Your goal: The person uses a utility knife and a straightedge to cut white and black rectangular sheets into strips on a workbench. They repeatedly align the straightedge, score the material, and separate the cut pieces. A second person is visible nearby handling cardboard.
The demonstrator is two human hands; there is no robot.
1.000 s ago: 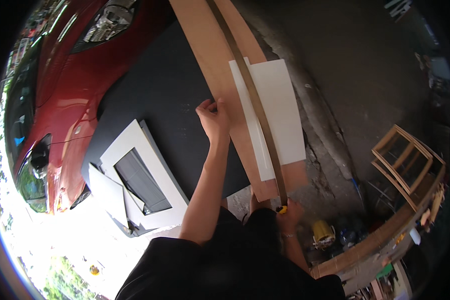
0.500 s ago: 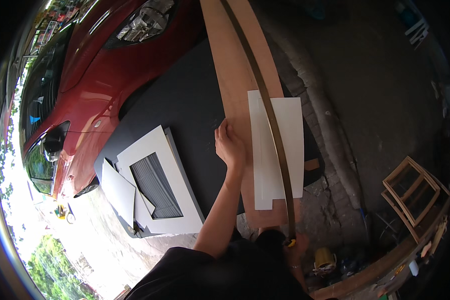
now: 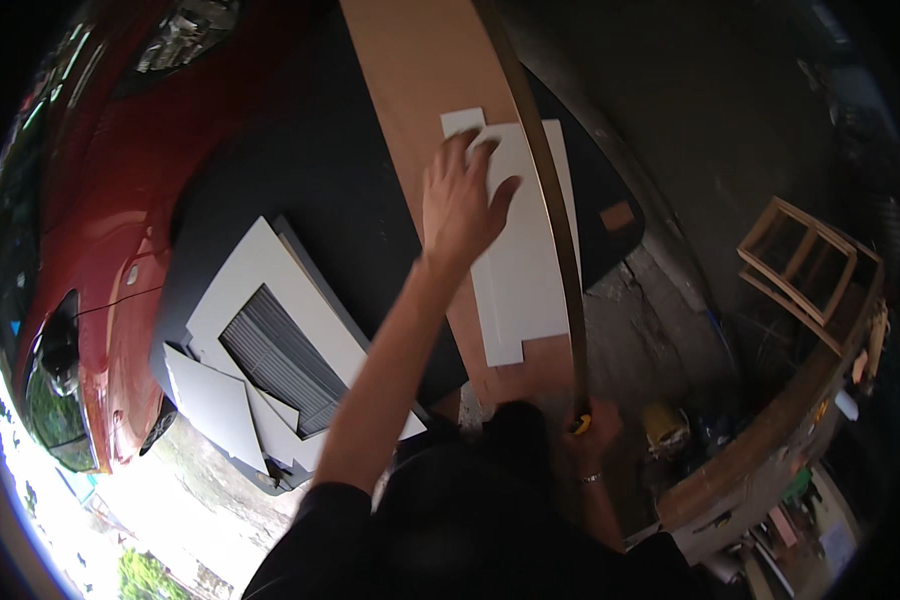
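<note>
Our right hand point(image 3: 598, 432) grips one tape measure point(image 3: 581, 424), blade point(image 3: 559, 220) out along one brown board point(image 3: 420, 60); our left hand point(image 3: 458, 207), fingers spread, over white sheeting point(image 3: 525, 262), contact unclear.

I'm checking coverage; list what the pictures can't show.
In the head view:
Brown board and measuring tape: far ends, cut off by the top edge.
Any tape markings: too small, dark.
White sheet: part hidden by the left hand.
Right hand: exact grip, dim and blurred.
</note>
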